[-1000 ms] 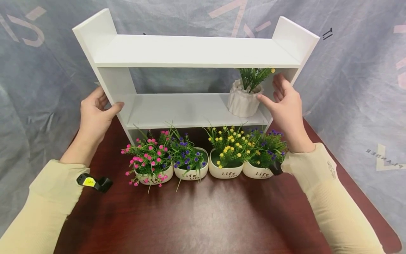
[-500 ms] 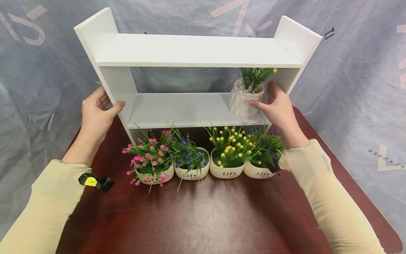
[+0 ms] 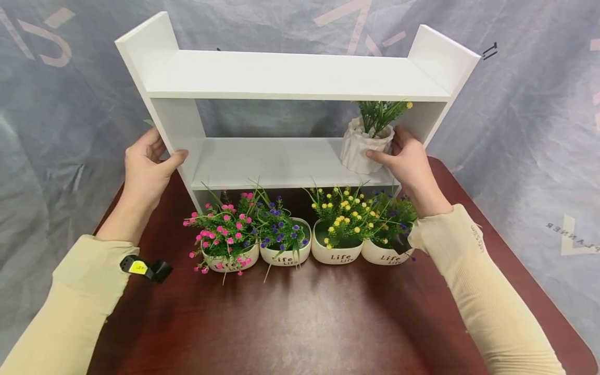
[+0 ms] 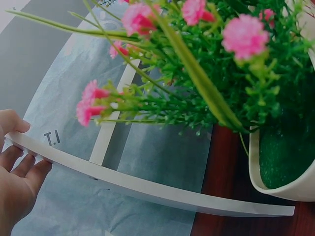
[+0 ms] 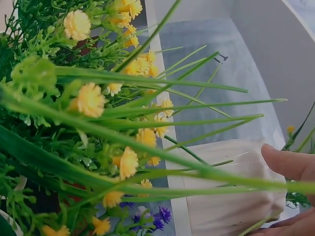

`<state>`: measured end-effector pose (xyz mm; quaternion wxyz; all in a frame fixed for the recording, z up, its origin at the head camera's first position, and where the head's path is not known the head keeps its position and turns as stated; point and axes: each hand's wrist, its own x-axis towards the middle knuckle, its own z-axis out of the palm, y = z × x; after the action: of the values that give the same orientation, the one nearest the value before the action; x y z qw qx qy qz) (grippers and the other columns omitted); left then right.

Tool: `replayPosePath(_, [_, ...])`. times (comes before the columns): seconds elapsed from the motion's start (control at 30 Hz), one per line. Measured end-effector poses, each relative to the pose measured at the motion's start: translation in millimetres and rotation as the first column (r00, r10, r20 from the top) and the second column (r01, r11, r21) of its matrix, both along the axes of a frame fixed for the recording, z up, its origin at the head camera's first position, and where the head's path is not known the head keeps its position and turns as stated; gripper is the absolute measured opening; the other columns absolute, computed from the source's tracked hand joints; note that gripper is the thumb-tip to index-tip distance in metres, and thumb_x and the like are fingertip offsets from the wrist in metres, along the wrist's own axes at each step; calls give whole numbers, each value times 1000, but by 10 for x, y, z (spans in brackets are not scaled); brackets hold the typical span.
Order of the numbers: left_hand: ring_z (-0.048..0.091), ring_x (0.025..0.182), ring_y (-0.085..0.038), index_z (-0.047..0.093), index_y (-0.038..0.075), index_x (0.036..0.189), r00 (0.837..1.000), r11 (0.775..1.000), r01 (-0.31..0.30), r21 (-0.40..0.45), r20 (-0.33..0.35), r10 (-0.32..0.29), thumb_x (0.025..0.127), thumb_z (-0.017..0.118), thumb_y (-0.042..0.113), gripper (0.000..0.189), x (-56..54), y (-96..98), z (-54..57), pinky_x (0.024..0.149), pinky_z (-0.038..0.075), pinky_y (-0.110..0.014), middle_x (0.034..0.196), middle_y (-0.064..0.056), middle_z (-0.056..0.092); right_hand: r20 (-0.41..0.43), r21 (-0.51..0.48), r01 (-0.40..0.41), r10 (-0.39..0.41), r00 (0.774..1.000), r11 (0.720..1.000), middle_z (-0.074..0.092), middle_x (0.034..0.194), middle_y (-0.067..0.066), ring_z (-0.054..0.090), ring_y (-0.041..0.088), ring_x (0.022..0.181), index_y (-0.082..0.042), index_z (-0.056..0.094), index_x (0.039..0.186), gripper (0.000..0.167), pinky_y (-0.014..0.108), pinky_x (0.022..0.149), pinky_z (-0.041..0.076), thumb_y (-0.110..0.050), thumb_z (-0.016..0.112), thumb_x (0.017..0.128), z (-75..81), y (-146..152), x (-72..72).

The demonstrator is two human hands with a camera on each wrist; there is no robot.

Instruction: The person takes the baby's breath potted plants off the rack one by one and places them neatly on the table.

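A white two-tier shelf unit (image 3: 262, 77) stands upright on the table. My left hand (image 3: 146, 172) grips its left side panel, thumb in front and fingers behind; the left wrist view shows the fingers on both faces of the panel (image 4: 147, 189). On the lower board, at the right end, stands a white ribbed flowerpot (image 3: 357, 155) with green leaves and a yellow bloom. My right hand (image 3: 409, 162) holds this pot from the right. Its thumb (image 5: 285, 161) lies against the pot's side in the right wrist view, and the other fingers are partly hidden.
Several oval "Life" planters stand in a row before the shelf: a pink-flowered one (image 3: 229, 260), a purple-flowered one (image 3: 281, 259), a yellow-flowered one (image 3: 335, 256) and another purple-flowered one (image 3: 382, 255). They stand on the dark red table (image 3: 300, 323). A grey cloth (image 3: 525, 130) hangs behind.
My right hand has moved left and inward from the shelf's right panel onto the flowerpot, and it now grips the pot. My left hand keeps its grip on the shelf. The view has shifted slightly.
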<state>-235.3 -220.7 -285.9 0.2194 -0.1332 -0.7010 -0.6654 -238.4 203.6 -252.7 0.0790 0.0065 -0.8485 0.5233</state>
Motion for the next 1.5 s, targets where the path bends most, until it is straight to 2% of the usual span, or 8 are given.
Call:
replayPosePath(0.2, [61, 112, -5, 60, 5, 131, 1000, 1000, -5, -7, -1, 5, 83, 63, -8, 50, 2, 6, 0, 79, 50, -8, 121, 3, 67, -3, -24, 8, -8, 1000, 1000, 39, 149, 19, 39, 26, 138, 1, 31, 146, 74, 33, 118, 31, -7, 72, 85, -44, -29, -58])
replayPosePath(0.33, [61, 112, -6, 60, 5, 131, 1000, 1000, -13, -18, -8, 13, 83, 62, -9, 50, -5, 15, -5, 79, 50, -9, 122, 2, 67, 14, -39, 13, -12, 1000, 999, 42, 144, 20, 43, 26, 130, 2, 33, 144, 69, 36, 115, 35, -6, 70, 86, -54, -40, -74])
replayPosePath(0.63, [60, 115, -8, 58, 5, 133, 1000, 999, -12, -39, 4, 13, 83, 63, -7, 52, 0, 22, -11, 79, 51, -8, 129, -4, 64, 46, -37, 32, -30, 998, 999, 40, 144, 19, 42, 24, 130, 1, 32, 143, 67, 34, 114, 36, -4, 68, 87, -56, -37, -96])
replayPosePath(0.9, [60, 115, -6, 58, 7, 134, 1000, 998, -20, -54, 10, 21, 84, 63, -7, 52, -7, 30, -5, 79, 50, -8, 128, -3, 65, 86, -2, 32, -32, 996, 999, 36, 149, 22, 39, 30, 134, 3, 26, 147, 79, 38, 117, 33, -3, 72, 83, -46, -28, -88])
replayPosePath(1.07, [60, 114, -7, 58, 8, 134, 999, 997, -37, -68, 10, 38, 84, 63, -6, 52, -6, 36, -2, 79, 50, -8, 129, -4, 65, 94, 31, 22, -25, 995, 999, 38, 145, 22, 41, 30, 130, 3, 27, 147, 81, 39, 115, 35, -7, 75, 82, -36, -34, -78])
replayPosePath(1.2, [60, 115, -8, 57, 7, 134, 1000, 998, -27, -53, 9, 28, 84, 63, -7, 53, -3, 42, -2, 79, 51, -8, 130, -5, 64, 99, 66, 6, -13, 995, 998, 40, 142, 20, 41, 30, 129, 1, 31, 146, 81, 40, 116, 33, -12, 77, 81, -27, -46, -77])
replayPosePath(1.33, [60, 116, -9, 57, 7, 134, 1000, 998, -28, -54, 9, 28, 84, 63, -7, 53, -2, 39, -2, 79, 51, -8, 130, -6, 64, 97, 61, -11, 5, 995, 998, 42, 137, 19, 42, 30, 127, 3, 35, 141, 76, 40, 116, 32, -11, 78, 80, -27, -69, -84])
replayPosePath(1.5, [60, 117, -9, 57, 8, 135, 1000, 998, -26, -51, 13, 27, 84, 64, -7, 54, -2, 32, -4, 79, 51, -8, 131, -7, 63, 103, 16, -27, 26, 994, 1000, 38, 140, 20, 41, 30, 128, 4, 28, 144, 79, 38, 117, 31, -7, 75, 81, -38, -77, -99])
